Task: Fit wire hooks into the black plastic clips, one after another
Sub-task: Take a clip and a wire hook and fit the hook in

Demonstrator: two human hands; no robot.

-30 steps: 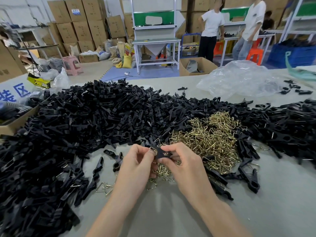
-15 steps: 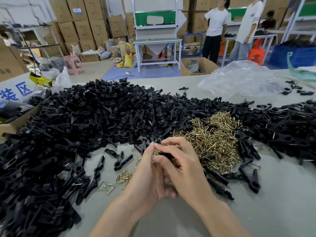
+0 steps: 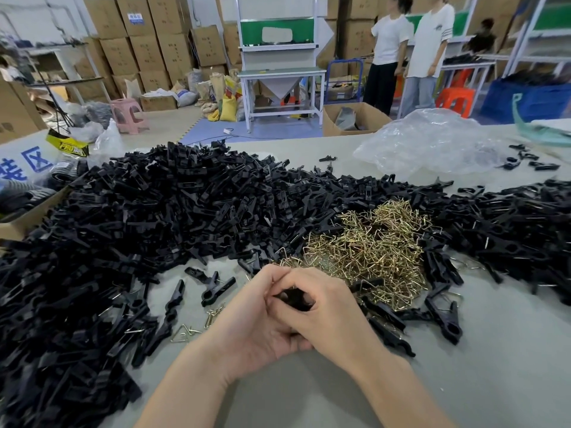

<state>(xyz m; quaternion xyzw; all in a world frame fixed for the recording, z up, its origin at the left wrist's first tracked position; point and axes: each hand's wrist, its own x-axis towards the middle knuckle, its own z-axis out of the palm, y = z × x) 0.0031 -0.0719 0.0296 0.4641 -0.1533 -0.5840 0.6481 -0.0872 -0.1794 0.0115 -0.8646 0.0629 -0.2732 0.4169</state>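
Grey table (image 3: 463, 381) fills the lower frame. Huge pile of black plastic clips (image 3: 129, 236) covers the left and centre, running from lower left up to mid-frame; a second black heap (image 3: 519, 230) sits at the right edge. Crumpled clear plastic bag (image 3: 432, 143) lies upper right on the table. Brass-coloured pile of wire hooks (image 3: 370, 248) sits centre-right, ringed by clips, just above the hands. Left hand (image 3: 256, 322) and right hand (image 3: 336, 316) are at lower centre, pressed together, fingers curled and closed around one black clip (image 3: 295, 299) that shows only in the gap between them; the hook on it is hidden, so cannot tell if it is seated. A few loose clips (image 3: 216, 290) lie left of the hands on bare table, and a couple of stray wire hooks (image 3: 185, 332) below those. More single clips (image 3: 445, 322) lie right of the hands. Background, top of frame: stacked cardboard boxes (image 3: 139, 41), a white workbench (image 3: 281, 72), pink stool (image 3: 128, 114), two standing people in white shirts (image 3: 411, 54).
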